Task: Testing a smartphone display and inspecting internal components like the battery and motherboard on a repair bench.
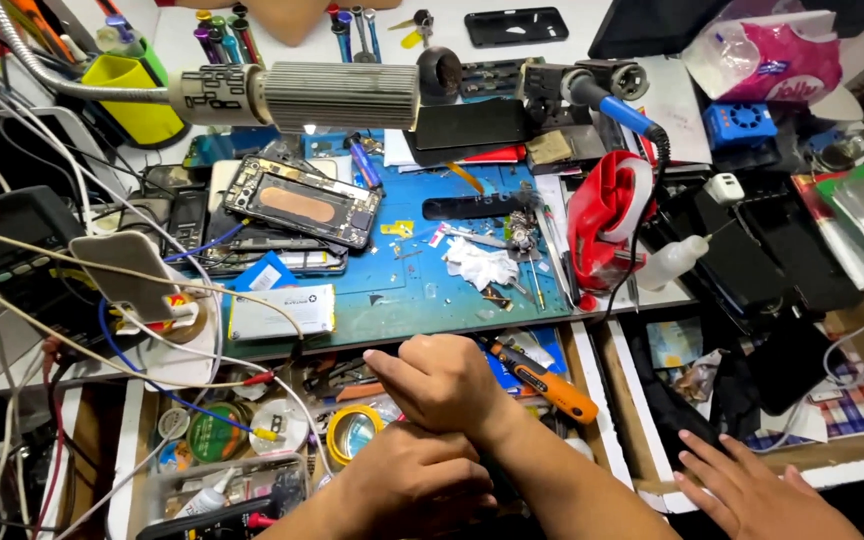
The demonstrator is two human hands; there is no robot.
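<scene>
My hands cross over the open drawer, right hand [442, 385] fisted above left hand [412, 485], neither visibly holding anything, orange screwdriver [542, 382] just beside them.

A blue work mat [407, 275], an orange-and-black screwdriver [544, 380], a red tape dispenser [607, 225], a yellow cup [137, 95], a checkered cloth [857, 400].

We see our two bare forearms with no sleeves on them. Our left hand [414, 480] and right hand [442, 380] wear no gloves, rings or watch.
</scene>
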